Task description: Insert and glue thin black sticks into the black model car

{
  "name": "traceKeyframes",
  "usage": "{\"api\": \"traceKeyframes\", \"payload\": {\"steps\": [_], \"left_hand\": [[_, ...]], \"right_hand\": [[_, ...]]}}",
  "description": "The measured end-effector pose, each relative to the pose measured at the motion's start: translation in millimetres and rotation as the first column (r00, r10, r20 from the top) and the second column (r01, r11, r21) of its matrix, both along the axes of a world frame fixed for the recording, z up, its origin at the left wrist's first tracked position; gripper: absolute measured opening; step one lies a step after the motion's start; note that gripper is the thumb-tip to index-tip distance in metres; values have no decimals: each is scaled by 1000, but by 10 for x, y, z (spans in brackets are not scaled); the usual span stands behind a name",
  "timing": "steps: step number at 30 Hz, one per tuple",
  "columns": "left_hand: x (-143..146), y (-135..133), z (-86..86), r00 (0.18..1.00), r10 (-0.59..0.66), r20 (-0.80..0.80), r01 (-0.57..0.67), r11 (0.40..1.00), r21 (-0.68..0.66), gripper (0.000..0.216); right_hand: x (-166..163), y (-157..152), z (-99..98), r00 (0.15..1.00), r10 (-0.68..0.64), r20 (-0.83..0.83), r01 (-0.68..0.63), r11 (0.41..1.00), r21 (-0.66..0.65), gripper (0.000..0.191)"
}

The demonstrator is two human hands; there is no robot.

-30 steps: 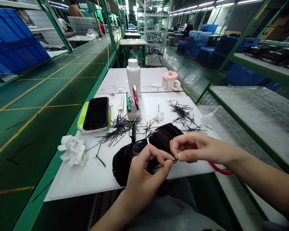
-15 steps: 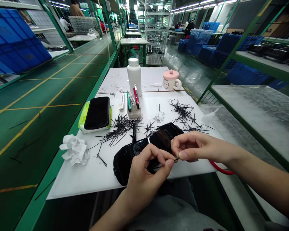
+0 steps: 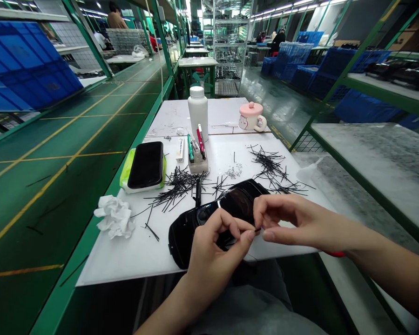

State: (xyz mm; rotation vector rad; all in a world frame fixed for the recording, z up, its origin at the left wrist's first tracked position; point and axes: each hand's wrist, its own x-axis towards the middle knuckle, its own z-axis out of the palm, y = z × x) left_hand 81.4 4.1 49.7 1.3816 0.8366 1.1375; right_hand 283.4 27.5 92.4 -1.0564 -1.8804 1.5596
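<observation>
over the white tabletop (image 3: 125, 263), near its front edge, a glossy black curved plastic visor (image 3: 239, 203) rests under my left hand (image 3: 212, 253), whose fingers (image 3: 230, 228) are clenched around its edge. my right hand (image 3: 293, 221) comes in from the side, its fingers (image 3: 270, 236) pinched shut on a thin black strand (image 3: 257, 229), which sits right against my left fingertips. a loose heap of thin black sticks (image 3: 178, 184) lies just beyond the visor.

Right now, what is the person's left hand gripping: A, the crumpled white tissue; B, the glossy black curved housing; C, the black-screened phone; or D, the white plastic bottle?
B: the left hand curls its fingers over the glossy black curved housing.
</observation>
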Motion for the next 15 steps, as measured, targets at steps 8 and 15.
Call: {"api": "traceKeyframes", "payload": {"steps": [8,15], "left_hand": [[10,-10,7,999,-42,-19,44,997,65,26],[-43,60,-28,980,-6,-200,52,974,222,30]], "right_hand": [[-27,-106,-34,986,-82,147,27,940,341,16],[15,-164,1,989,-120,87,96,965,244,21]]}}
